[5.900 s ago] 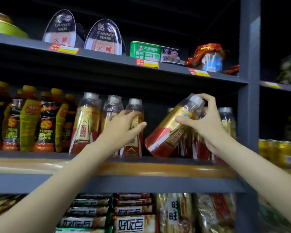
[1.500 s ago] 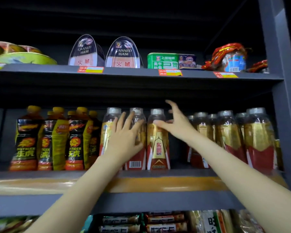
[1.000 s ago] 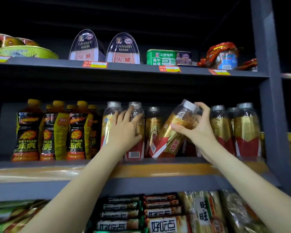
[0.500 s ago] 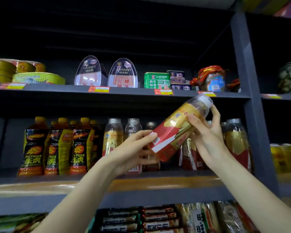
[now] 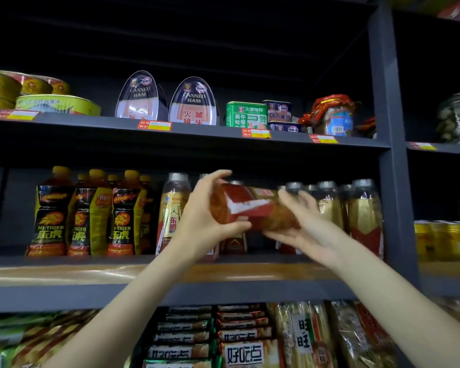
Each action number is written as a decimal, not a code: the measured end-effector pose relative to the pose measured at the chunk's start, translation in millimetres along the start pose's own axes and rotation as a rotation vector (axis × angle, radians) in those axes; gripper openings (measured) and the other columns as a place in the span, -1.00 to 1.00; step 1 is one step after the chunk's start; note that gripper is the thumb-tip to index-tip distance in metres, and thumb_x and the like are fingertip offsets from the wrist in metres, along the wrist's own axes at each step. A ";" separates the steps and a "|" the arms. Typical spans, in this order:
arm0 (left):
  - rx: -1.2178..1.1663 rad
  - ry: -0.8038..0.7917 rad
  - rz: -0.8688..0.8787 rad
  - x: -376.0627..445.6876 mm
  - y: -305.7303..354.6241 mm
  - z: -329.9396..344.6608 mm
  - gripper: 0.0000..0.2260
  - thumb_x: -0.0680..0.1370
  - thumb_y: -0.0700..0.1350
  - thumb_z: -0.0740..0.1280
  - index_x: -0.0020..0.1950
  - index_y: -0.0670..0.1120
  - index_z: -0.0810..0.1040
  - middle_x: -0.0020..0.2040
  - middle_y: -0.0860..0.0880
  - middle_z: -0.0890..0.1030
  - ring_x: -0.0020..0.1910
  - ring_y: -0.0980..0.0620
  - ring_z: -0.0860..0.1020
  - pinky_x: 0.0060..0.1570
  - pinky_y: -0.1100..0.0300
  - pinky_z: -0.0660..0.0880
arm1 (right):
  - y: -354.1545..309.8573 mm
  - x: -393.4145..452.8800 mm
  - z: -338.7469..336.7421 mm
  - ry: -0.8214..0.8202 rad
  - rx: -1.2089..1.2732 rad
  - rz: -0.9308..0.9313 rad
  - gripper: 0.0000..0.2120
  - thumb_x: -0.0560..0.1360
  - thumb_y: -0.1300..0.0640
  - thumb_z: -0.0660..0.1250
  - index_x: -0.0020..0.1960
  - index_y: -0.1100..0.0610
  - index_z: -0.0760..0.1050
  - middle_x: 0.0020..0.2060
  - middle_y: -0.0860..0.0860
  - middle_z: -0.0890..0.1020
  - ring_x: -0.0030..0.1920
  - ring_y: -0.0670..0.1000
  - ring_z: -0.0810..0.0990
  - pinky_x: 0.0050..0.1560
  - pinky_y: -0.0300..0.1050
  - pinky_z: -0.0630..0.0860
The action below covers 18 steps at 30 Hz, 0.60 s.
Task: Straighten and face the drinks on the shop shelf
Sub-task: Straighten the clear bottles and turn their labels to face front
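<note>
Fingers and thumb of left hand curled round the red base end of a gold-and-red drink bottle; right hand fingers spread under and behind its gold end, cupping it, no clear pinch. Bottle lies about horizontal, blurred, held in front of the middle shelf, clear of it. Upright behind: same-brand bottles to the right, one just left, Hi-Tiger bottles far left. Canned ham tins on the shelf above.
</note>
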<state>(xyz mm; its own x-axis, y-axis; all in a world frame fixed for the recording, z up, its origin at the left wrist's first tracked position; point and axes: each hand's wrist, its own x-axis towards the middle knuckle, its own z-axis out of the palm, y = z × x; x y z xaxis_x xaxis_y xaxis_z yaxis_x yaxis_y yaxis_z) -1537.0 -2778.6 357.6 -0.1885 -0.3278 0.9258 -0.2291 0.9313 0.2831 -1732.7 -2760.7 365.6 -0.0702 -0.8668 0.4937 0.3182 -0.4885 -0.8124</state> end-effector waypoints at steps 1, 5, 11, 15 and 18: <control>0.066 -0.047 0.083 -0.2 4.4 0.4 -0.26 0.29 -0.09 0.56 0.32 0.23 0.23 0.23 0.15 0.40 0.25 0.16 0.37 0.20 0.33 0.39 | 5.8 -1.9 0.3 0.003 0.067 0.051 -0.13 0.31 0.06 0.46 0.49 -0.11 0.09 0.27 0.05 0.40 0.08 0.20 0.58 -0.14 0.15 0.64; 0.072 -0.082 0.040 0.5 11.0 6.4 -0.22 0.33 -0.05 0.53 0.40 0.18 0.15 0.23 0.19 0.34 0.24 0.21 0.37 0.19 0.32 0.42 | 15.0 -4.5 -1.3 0.048 0.233 0.017 -0.10 0.24 0.14 0.48 0.48 -0.11 0.14 0.37 0.08 0.34 0.10 0.20 0.54 -0.16 0.23 0.61; -0.532 -0.077 -0.370 -1.9 11.5 9.9 -0.52 0.37 -0.10 0.48 0.21 0.09 0.38 0.11 0.01 0.50 0.03 -0.04 0.61 -0.11 0.11 0.62 | 1.1 -2.1 -5.2 0.069 0.057 -0.168 -0.05 0.32 0.18 0.46 0.50 -0.24 -0.01 0.34 -0.01 0.31 0.12 0.13 0.55 -0.10 0.11 0.63; -0.176 0.070 -0.113 -2.1 13.2 17.6 -0.43 0.34 -0.04 0.52 0.28 0.15 0.38 0.21 0.10 0.45 0.17 0.10 0.48 0.07 0.22 0.54 | -4.4 -2.0 -8.5 0.094 0.132 -0.104 -0.03 0.40 0.27 0.42 0.52 -0.20 -0.11 0.39 0.14 0.35 0.09 0.19 0.60 0.01 0.16 0.59; 0.035 0.014 0.116 1.7 17.0 16.2 -0.37 0.33 -0.05 0.53 0.30 0.22 0.33 0.21 0.16 0.39 0.19 0.24 0.40 0.11 0.34 0.47 | -3.9 -1.4 -4.4 0.077 0.194 0.033 -0.08 0.39 0.24 0.45 0.54 -0.08 -0.03 0.40 0.26 0.32 0.05 0.24 0.58 0.01 0.23 0.58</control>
<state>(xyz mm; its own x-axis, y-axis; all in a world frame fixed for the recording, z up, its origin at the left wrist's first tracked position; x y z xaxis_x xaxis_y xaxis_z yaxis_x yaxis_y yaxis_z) -1556.6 -2766.0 360.0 -0.2022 -0.2158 0.9553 -0.2401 0.9566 0.1652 -1738.0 -2758.0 366.7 -0.1270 -0.8905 0.4368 0.4971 -0.4382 -0.7489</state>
